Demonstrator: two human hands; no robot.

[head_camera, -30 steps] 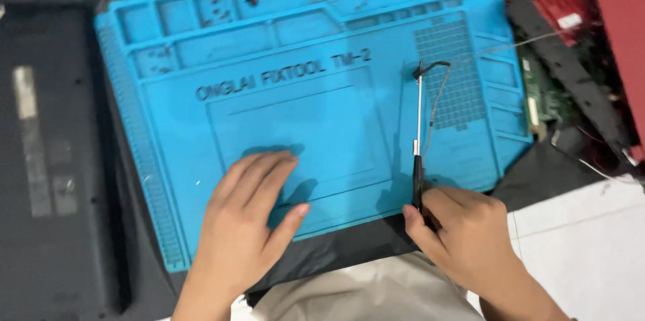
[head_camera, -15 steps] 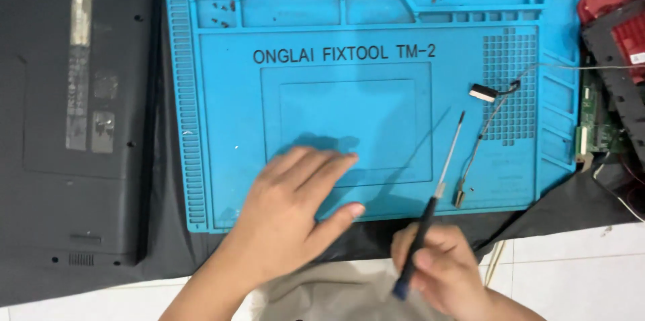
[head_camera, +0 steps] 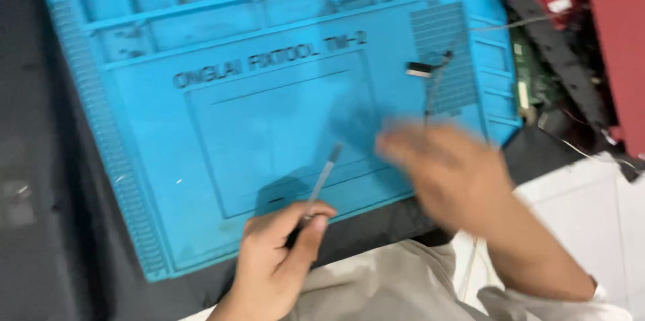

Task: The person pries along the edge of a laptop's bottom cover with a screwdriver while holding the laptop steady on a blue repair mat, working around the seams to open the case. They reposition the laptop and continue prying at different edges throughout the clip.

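Observation:
My left hand (head_camera: 275, 260) is at the near edge of a blue silicone work mat (head_camera: 201, 126), fingers closed on the dark handle of a thin screwdriver (head_camera: 324, 174). The shaft points up and to the right over the mat. My right hand (head_camera: 447, 173) is blurred over the mat's lower right part, fingers spread and holding nothing. Just beyond it on the mat lies a thin black cable with a flat connector (head_camera: 430, 72).
A black laptop base (head_camera: 27, 193) lies left of the mat. At the right are red casing parts (head_camera: 605, 25) and a green circuit board (head_camera: 531, 79) with loose wires. White floor tiles (head_camera: 591, 200) and beige cloth (head_camera: 383, 287) are near me.
The screwdriver has passed from my right hand to my left. My right hand has let go and moved up over the mat. The camera view has shifted.

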